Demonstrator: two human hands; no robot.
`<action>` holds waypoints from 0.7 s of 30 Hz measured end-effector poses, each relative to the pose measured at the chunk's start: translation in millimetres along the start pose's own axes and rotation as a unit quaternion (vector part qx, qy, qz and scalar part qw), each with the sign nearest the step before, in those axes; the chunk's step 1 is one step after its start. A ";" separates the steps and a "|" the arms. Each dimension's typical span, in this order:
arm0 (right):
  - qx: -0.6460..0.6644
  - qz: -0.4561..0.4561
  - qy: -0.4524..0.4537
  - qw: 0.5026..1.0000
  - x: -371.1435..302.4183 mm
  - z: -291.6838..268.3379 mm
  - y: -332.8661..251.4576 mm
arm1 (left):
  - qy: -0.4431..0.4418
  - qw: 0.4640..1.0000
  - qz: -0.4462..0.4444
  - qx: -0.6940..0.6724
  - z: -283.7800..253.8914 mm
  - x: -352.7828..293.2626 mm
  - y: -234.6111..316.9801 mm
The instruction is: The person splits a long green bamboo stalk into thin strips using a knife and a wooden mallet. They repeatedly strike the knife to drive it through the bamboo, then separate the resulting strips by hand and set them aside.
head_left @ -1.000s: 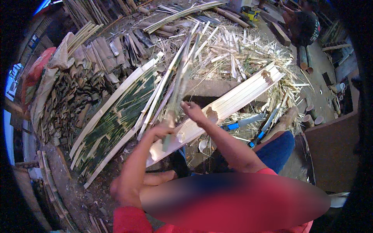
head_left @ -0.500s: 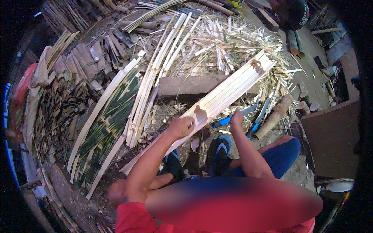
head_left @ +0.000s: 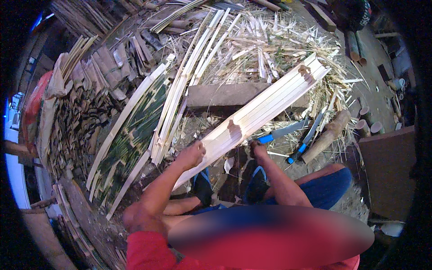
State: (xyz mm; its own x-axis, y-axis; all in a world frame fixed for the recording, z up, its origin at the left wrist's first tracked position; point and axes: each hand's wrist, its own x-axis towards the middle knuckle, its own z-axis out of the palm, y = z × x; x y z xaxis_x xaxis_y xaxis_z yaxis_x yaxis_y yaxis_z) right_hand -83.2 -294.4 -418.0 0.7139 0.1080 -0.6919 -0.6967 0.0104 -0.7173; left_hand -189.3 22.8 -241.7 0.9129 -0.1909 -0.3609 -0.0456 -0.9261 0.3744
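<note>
A long pale split bamboo piece [head_left: 265, 110], its hollow inner face up and ridged lengthwise, slants from near my feet to the far right across a thick wooden block [head_left: 220, 95]. My left hand [head_left: 191, 156] is closed at its left edge, near the lower end. Just right of the bamboo, my right hand [head_left: 259, 152] is closed around the end of the blue handle of a machete [head_left: 288, 129]. The machete's broad blade points away to the right. A second blue-handled machete [head_left: 311, 134] lies beside it, next to a short rough log [head_left: 327, 135].
Long bamboo strips [head_left: 191, 67] and green-skinned split bamboo [head_left: 137, 119] lie on the left. Behind the block spreads a heap of shavings [head_left: 265, 54]. Stacked wood pieces [head_left: 74, 121] stand far left, a brown board [head_left: 389, 171] on the right. My shod feet [head_left: 202, 186] are close to the bamboo.
My right hand has moved left and nearer, from over the machete to its handle end. The left hand has slid down along the bamboo's edge. The whole view has shifted slightly.
</note>
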 end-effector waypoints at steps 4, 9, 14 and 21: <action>-0.096 -0.088 0.247 0.960 65.6 -12.0 37.3 | 0.376 0.893 0.065 -0.238 -58.5 74.1 51.0; -0.165 -0.066 0.324 0.929 92.0 -27.8 39.7 | 0.157 0.953 -0.079 -0.246 -71.5 134.8 54.5; -0.112 0.084 0.329 0.934 77.5 -15.2 9.7 | -0.092 0.976 -0.130 -0.149 -11.0 133.0 3.1; -0.014 0.194 0.310 0.930 85.4 -26.0 5.1 | -0.134 0.975 -0.129 -0.118 -13.1 115.3 13.7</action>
State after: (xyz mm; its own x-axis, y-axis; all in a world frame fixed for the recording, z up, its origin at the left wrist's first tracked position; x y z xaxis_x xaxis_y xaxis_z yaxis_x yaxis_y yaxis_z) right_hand -24.0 -311.0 -483.0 0.3177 -0.4969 -0.8076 -0.9147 0.0638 -0.3991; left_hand -79.4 -7.6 -267.1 0.7415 -0.0695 -0.6674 0.2951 -0.8594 0.4175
